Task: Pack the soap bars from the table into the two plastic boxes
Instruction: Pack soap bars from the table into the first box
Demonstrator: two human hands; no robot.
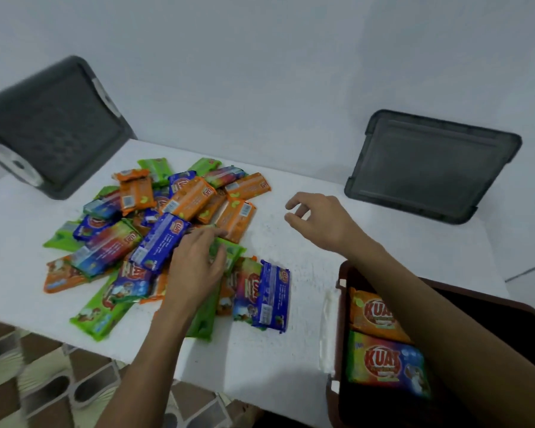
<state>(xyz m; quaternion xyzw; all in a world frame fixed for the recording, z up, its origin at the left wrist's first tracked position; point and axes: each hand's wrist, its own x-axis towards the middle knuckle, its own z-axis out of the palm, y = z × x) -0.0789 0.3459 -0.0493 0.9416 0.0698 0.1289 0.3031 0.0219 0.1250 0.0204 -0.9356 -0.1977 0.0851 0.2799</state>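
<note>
A heap of wrapped soap bars in orange, green, blue and rainbow wrappers covers the left half of the white table. My left hand lies on the heap's right side and pinches a green soap bar between fingers and thumb. Hovering above bare table to the right of the heap, my right hand has loosely curled fingers and holds nothing. A dark brown plastic box at the lower right holds an orange bar and a rainbow bar. My right forearm crosses over that box.
A dark grey lid leans against the wall at the back right. Another dark grey lid or box with white clasps stands tilted at the back left. Patterned floor tiles show below the table's front edge.
</note>
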